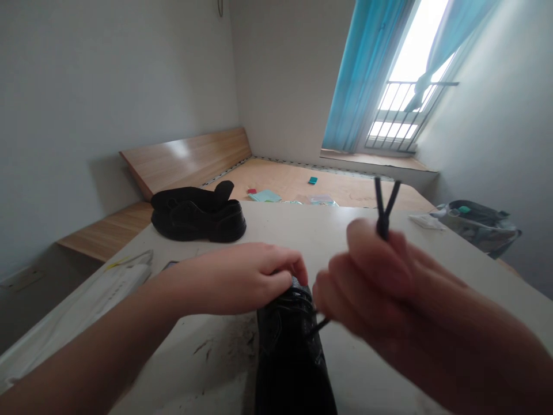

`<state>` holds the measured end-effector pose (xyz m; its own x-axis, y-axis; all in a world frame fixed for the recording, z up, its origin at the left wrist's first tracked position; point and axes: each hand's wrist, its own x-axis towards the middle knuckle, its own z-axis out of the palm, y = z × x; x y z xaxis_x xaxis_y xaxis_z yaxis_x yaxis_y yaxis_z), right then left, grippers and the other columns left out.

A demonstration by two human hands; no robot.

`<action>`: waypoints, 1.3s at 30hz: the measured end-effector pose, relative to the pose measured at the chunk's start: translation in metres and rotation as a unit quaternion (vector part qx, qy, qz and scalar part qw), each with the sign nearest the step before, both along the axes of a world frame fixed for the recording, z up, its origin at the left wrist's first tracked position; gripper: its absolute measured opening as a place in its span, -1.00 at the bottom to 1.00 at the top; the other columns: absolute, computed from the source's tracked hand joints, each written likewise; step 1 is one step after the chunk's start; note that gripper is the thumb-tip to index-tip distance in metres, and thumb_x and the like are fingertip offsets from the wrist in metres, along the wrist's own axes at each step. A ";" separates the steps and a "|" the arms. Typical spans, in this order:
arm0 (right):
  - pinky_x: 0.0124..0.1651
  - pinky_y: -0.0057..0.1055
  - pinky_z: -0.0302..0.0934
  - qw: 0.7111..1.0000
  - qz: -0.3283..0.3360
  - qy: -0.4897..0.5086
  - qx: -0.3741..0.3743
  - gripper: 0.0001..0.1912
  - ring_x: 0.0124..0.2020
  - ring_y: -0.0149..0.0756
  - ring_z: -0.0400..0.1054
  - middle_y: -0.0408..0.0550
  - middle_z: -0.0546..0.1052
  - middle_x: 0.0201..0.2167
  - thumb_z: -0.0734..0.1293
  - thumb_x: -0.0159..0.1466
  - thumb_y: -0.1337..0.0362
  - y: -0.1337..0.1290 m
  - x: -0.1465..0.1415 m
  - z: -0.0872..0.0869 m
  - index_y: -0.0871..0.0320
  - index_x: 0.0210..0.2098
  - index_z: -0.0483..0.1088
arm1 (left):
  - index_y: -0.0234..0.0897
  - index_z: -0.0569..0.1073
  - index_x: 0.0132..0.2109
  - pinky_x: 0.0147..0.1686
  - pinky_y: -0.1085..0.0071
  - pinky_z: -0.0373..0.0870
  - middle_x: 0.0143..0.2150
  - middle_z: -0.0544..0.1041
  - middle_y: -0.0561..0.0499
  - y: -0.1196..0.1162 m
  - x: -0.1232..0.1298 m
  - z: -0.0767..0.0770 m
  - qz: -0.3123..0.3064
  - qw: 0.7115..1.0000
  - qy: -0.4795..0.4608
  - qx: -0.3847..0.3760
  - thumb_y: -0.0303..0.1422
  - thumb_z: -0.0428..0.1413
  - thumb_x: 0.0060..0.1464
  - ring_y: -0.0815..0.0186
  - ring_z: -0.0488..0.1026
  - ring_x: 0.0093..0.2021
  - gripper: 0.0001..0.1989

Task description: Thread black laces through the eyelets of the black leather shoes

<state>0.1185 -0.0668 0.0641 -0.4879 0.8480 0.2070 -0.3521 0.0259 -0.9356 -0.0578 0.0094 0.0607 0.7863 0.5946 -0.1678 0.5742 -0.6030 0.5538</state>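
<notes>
A black lace-up shoe stands on the white table in front of me, its lower part cut off by the frame edge. Over the laced front of the shoe lies my left hand, its curled fingers gripping the far part. My right hand is a closed fist to the right of the shoe, slightly blurred. Two ends of a black shoelace poke up out of this fist. Below it, a stretch of lace runs back to the shoe. My left palm and fingers hide part of the shoe's far end.
Another black shoe sits at the table's far left, with a black strap-like piece on top. A clear plastic bag lies along the left edge. On the right are a white crumpled item and a lined bin. Behind stands a wooden bed board.
</notes>
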 end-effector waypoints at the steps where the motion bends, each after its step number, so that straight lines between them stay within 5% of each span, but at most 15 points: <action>1: -0.51 -0.47 0.04 0.998 -0.046 0.029 0.002 -0.68 -0.61 -0.43 -0.06 -0.27 0.02 -0.67 0.29 0.34 0.12 0.008 0.004 0.002 0.05 -0.52 0.25 | -0.10 0.51 -0.13 -0.14 0.45 0.30 -0.14 0.55 0.16 -0.001 0.000 0.001 0.010 0.999 -0.036 -0.014 -0.40 -0.09 0.22 0.33 0.45 -0.10 -0.72; 6: -0.35 -0.47 0.23 0.985 -0.165 0.043 0.039 -0.74 -0.45 -0.40 0.21 -0.19 0.24 -0.53 0.20 0.39 0.23 0.041 0.015 -0.011 0.06 -0.43 0.36 | -0.16 0.48 -0.17 -0.20 0.46 0.31 -0.20 0.54 0.14 -0.014 0.005 0.008 0.026 0.990 -0.095 -0.096 -0.27 -0.11 0.27 0.32 0.44 -0.18 -0.74; 11: -0.37 -0.50 0.18 0.937 -0.298 -0.106 0.148 -0.76 -0.42 -0.43 0.22 -0.17 0.35 -0.45 0.29 0.35 0.12 0.050 0.018 -0.024 0.06 -0.39 0.46 | -0.21 0.38 -0.36 -0.48 0.43 0.15 -0.42 0.43 0.13 -0.026 0.016 0.001 0.046 0.996 -0.046 -0.064 -0.01 -0.09 0.24 0.35 0.35 -0.41 -0.59; 15: -0.48 -0.49 0.12 0.943 -0.276 -0.148 0.114 -0.78 -0.54 -0.45 0.21 -0.20 0.35 -0.59 0.36 0.28 0.10 0.055 0.024 -0.021 0.12 -0.31 0.53 | -0.26 0.22 -0.56 -0.59 0.36 -0.03 -0.61 0.23 0.12 -0.028 0.021 -0.008 0.111 0.993 -0.045 -0.016 0.02 -0.14 0.25 0.40 0.14 -0.58 -0.45; 17: -0.49 -0.51 0.13 0.959 -0.247 -0.120 0.064 -0.77 -0.56 -0.47 0.22 -0.19 0.38 -0.59 0.38 0.27 0.11 0.057 0.026 -0.020 0.15 -0.26 0.52 | -0.26 0.26 -0.55 -0.56 0.37 0.04 -0.60 0.26 0.12 -0.024 0.021 -0.009 0.117 0.990 -0.069 -0.049 0.01 -0.18 0.27 0.39 0.18 -0.56 -0.44; 22: -0.35 -0.45 0.27 0.964 -0.234 -0.124 0.000 -0.54 -0.33 -0.40 0.38 -0.03 0.44 -0.07 0.32 0.30 0.04 0.059 0.025 -0.024 0.08 0.12 0.26 | -0.27 0.50 -0.41 -0.34 0.37 0.27 -0.55 0.39 0.08 -0.009 0.015 -0.009 0.102 0.966 -0.153 -0.180 -0.08 -0.24 0.31 0.33 0.35 -0.45 -0.43; 25: -0.18 -0.35 0.30 0.920 -0.280 -0.235 0.141 -0.64 -0.14 -0.31 0.35 -0.06 0.36 -0.02 0.31 0.31 0.16 0.055 0.022 -0.025 0.03 0.06 0.22 | -0.28 0.54 -0.37 -0.32 0.35 0.29 -0.57 0.43 0.07 -0.001 0.011 -0.011 0.090 0.962 -0.184 -0.179 -0.22 -0.25 0.30 0.31 0.38 -0.46 -0.48; 28: -0.06 -0.32 0.26 0.871 -0.187 -0.352 0.286 -0.90 -0.06 -0.30 0.29 -0.12 0.41 -0.15 0.26 0.32 0.35 0.049 0.022 -0.021 0.07 -0.17 0.35 | -0.27 0.54 -0.32 -0.34 0.36 0.31 -0.53 0.48 0.08 0.003 0.007 -0.011 0.076 0.961 -0.198 -0.175 -0.28 -0.21 0.26 0.31 0.42 -0.43 -0.55; 31: -0.05 -0.34 0.25 0.836 -0.143 -0.403 0.345 -0.87 -0.05 -0.31 0.26 -0.12 0.42 -0.15 0.25 0.33 0.39 0.046 0.025 -0.017 0.08 -0.17 0.38 | -0.25 0.56 -0.30 -0.27 0.36 0.33 -0.54 0.49 0.09 0.003 0.005 -0.008 0.060 0.965 -0.186 -0.174 -0.25 -0.20 0.27 0.29 0.46 -0.37 -0.55; 39: 0.03 -0.30 0.16 0.723 -0.179 -0.446 0.496 -0.84 -0.02 -0.26 0.21 -0.01 0.38 -0.10 0.22 0.38 0.41 0.051 0.028 -0.020 0.17 -0.08 0.38 | -0.18 0.58 -0.26 -0.29 0.39 0.31 -0.50 0.45 0.15 0.001 0.002 -0.006 0.066 0.962 -0.171 -0.204 -0.18 -0.10 0.30 0.34 0.39 -0.39 -0.61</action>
<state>0.1461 -0.0160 0.0441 -0.5886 0.6039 0.5375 0.5761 0.7797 -0.2452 -0.0560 0.0108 0.0548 0.7590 0.6327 -0.1537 0.3736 -0.2298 0.8987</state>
